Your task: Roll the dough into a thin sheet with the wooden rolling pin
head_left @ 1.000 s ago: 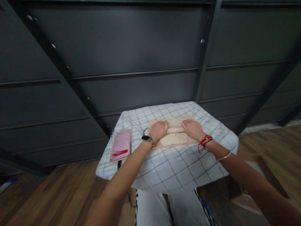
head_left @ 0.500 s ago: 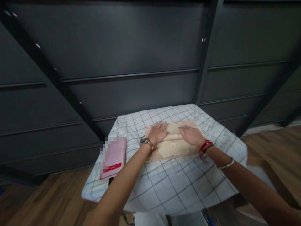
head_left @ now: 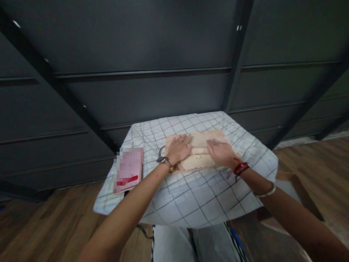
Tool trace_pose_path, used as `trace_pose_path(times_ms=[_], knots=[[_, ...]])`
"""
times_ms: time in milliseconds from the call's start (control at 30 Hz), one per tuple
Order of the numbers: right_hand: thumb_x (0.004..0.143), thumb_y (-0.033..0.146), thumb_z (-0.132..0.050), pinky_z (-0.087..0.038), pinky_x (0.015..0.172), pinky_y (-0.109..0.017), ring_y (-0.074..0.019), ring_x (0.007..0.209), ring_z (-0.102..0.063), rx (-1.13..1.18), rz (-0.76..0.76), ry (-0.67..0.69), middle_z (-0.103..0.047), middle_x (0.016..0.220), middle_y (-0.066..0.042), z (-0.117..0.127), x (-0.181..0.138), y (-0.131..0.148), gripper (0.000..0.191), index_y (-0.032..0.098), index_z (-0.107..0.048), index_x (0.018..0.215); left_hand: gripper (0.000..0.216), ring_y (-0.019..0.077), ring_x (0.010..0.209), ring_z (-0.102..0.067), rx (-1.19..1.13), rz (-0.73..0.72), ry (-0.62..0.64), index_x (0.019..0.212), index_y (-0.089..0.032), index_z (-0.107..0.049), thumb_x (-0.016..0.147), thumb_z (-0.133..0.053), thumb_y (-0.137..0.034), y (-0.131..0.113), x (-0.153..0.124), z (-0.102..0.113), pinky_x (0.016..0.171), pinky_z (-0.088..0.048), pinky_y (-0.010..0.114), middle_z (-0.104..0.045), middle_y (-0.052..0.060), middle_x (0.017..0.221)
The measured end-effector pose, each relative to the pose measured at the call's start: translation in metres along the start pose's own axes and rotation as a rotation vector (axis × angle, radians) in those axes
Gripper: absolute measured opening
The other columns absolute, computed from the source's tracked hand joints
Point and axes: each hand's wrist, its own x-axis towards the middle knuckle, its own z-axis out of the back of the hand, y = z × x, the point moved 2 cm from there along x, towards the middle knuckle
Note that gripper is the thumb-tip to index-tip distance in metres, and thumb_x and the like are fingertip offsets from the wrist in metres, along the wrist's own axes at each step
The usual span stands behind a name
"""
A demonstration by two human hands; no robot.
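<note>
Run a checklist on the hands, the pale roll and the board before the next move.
1. The left hand lies flat, fingers spread, on the pale roll: ok.
2. The right hand lies flat on the roll's other end: ok.
3. The flat pale dough sheet lies on the tan wooden board: ok.
4. The board sits well inside the white checked tablecloth: ok.
5. The pink flat packet lies apart from the board: ok.
6. Whether the roll is a pin or rolled dough: cannot tell.
</note>
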Motion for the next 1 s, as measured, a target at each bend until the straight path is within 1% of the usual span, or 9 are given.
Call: trace_pose_path(times_ms=[133, 233, 367, 433, 633, 700, 800, 900, 1000], knots=[[0.098, 0.026, -0.023, -0.046, 0.071, -0.029, -0.0215, 0.088, -0.064, 0.009, -0.114, 0.131, -0.068, 0.104, -0.016, 0.004, 0.003, 0.001, 0.043, 0.01, -0.061, 0.11, 0.051, 0.0289, 0.132, -0.036, 0.003, 0.057, -0.002, 0.142, -0.017, -0.033, 0.093, -0.028, -0.031, -0.001, 0.002, -0.001, 0.105, -0.028, 0.046, -0.042, 0.013, 0.142], [0.097, 0.03, -0.029, -0.044, 0.075, -0.032, -0.0262, 0.101, -0.06, -0.038, -0.016, -0.092, -0.061, 0.119, -0.02, 0.006, -0.014, 0.01, 0.042, 0.008, -0.055, 0.121, 0.051, 0.0271, 0.131, -0.037, 0.028, 0.006, -0.039, 0.141, -0.016, -0.035, 0.093, -0.031, -0.031, -0.009, -0.012, 0.004, 0.108, -0.026, 0.042, -0.044, 0.012, 0.141], [0.096, 0.03, -0.033, -0.043, 0.079, -0.035, -0.0268, 0.1, -0.06, -0.062, -0.04, -0.272, -0.063, 0.115, -0.019, 0.0, -0.044, 0.019, 0.037, 0.009, -0.061, 0.11, 0.05, 0.0247, 0.117, -0.052, 0.125, 0.002, -0.095, 0.14, -0.012, -0.037, 0.093, -0.03, -0.028, -0.021, -0.037, 0.012, 0.101, -0.035, 0.038, -0.058, 0.014, 0.124], [0.095, 0.028, -0.037, -0.043, 0.084, -0.037, -0.0274, 0.104, -0.058, -0.062, -0.019, -0.344, -0.062, 0.118, -0.018, -0.002, -0.055, 0.025, 0.034, 0.009, -0.06, 0.111, 0.049, 0.0238, 0.115, -0.053, 0.164, 0.001, -0.136, 0.139, -0.01, -0.037, 0.093, -0.03, -0.026, -0.025, -0.048, 0.012, 0.1, -0.037, 0.036, -0.06, 0.014, 0.122], [0.093, 0.02, -0.039, -0.04, 0.094, -0.038, -0.026, 0.111, -0.055, 0.005, 0.032, -0.44, -0.061, 0.122, -0.016, -0.01, -0.078, 0.036, 0.034, 0.007, -0.057, 0.119, 0.047, 0.0251, 0.129, -0.041, 0.204, 0.0, -0.234, 0.133, -0.004, -0.043, 0.093, -0.032, -0.026, -0.032, -0.076, 0.001, 0.108, -0.028, 0.036, -0.048, 0.017, 0.137], [0.094, 0.021, -0.039, -0.039, 0.096, -0.039, -0.0262, 0.114, -0.053, 0.027, 0.048, -0.43, -0.059, 0.124, -0.017, -0.011, -0.077, 0.035, 0.035, 0.006, -0.056, 0.12, 0.045, 0.0251, 0.125, -0.045, 0.194, 0.002, -0.23, 0.13, -0.003, -0.044, 0.093, -0.031, -0.026, -0.033, -0.079, 0.001, 0.106, -0.03, 0.035, -0.05, 0.018, 0.134], [0.095, 0.026, -0.038, -0.04, 0.095, -0.04, -0.0275, 0.115, -0.052, 0.05, 0.034, -0.324, -0.058, 0.126, -0.019, -0.004, -0.06, 0.028, 0.037, 0.006, -0.056, 0.121, 0.039, 0.0239, 0.111, -0.055, 0.177, -0.001, -0.202, 0.121, -0.007, -0.05, 0.094, -0.028, -0.025, -0.032, -0.07, 0.006, 0.096, -0.039, 0.034, -0.061, 0.016, 0.118], [0.097, 0.03, -0.038, -0.044, 0.092, -0.041, -0.0264, 0.111, -0.054, 0.125, 0.007, -0.163, -0.059, 0.122, -0.018, 0.008, -0.03, 0.019, 0.036, 0.01, -0.057, 0.119, 0.035, 0.0228, 0.1, -0.06, 0.168, 0.022, -0.174, 0.113, -0.009, -0.052, 0.094, -0.027, -0.023, -0.028, -0.045, 0.013, 0.087, -0.042, 0.032, -0.064, 0.014, 0.106], [0.094, 0.033, -0.048, -0.048, 0.088, -0.042, -0.0223, 0.104, -0.057, 0.211, 0.001, -0.07, -0.058, 0.12, -0.011, 0.02, -0.005, 0.011, 0.031, 0.016, -0.056, 0.119, 0.036, 0.022, 0.099, -0.061, 0.134, 0.096, -0.136, 0.115, -0.008, -0.051, 0.096, -0.024, -0.024, -0.021, -0.018, 0.018, 0.081, -0.043, 0.029, -0.064, 0.014, 0.106]])
